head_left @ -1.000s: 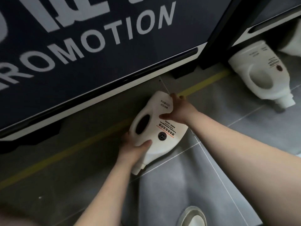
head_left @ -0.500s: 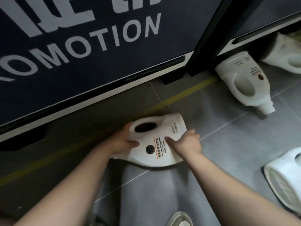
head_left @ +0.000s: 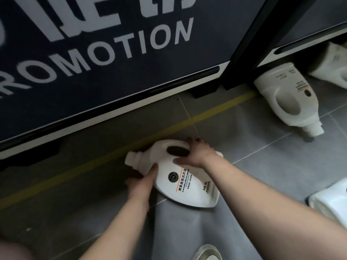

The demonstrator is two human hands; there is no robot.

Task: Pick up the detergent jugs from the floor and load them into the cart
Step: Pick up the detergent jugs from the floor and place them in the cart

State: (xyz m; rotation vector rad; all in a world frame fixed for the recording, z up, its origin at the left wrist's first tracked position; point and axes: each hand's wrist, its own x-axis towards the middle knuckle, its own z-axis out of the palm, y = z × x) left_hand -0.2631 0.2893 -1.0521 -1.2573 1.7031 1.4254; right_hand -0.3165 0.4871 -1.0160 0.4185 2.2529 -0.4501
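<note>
Head view: jug (head_left: 189,186) reads "Laundry Detergent"; panel (head_left: 131,77) reads "ROMOTION".

The grey tiled floor (head_left: 272,175), crossed by a yellow tape line (head_left: 221,108) from lower left to upper right, bears a white detergent jug (head_left: 289,102) on its side at upper right, a second jug (head_left: 335,66) beyond it, and a third jug (head_left: 332,201) at the right edge.

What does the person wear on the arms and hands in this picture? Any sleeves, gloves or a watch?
Nothing is visible. Both forearms are bare, with no sleeve in the frame. The left hand and the right hand have no gloves, and neither wrist carries a watch or bracelet.
</note>
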